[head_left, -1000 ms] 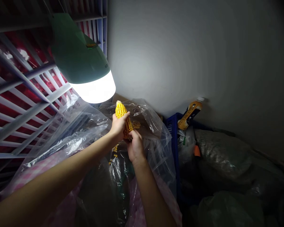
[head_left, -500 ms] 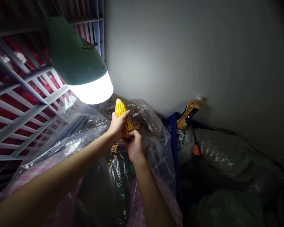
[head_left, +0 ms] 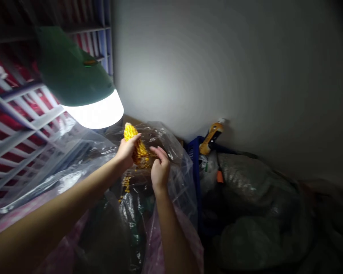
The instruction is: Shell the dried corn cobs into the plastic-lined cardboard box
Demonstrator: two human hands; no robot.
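My left hand (head_left: pixel 126 152) is wrapped round a yellow ear of corn (head_left: pixel 131 131), its pale tip pointing up and away from me. Near the lower end of the ear some kernels are gone and the cob shows. Just right of that end, my right hand (head_left: pixel 160 167) is apart from the corn, fingers stretched out and holding nothing. Loose corn kernels (head_left: pixel 126 184) lie below the ear on a clear plastic bag (head_left: pixel 171 152) that is spread under both hands.
A lit green lamp (head_left: pixel 94 114) hangs at the upper left before a white slatted rack (head_left: pixel 25 125). To the right stands a blue crate (head_left: pixel 194 152) with a yellow-labelled bottle (head_left: pixel 210 137) at its rim. Dark sacks (head_left: pixel 251 182) lie beyond, against a pale wall (head_left: pixel 202 68).
My right hand has come off the lower end of the ear and its fingers have opened. My left hand still holds the corn. The whole view has shifted, so things appear farther left.
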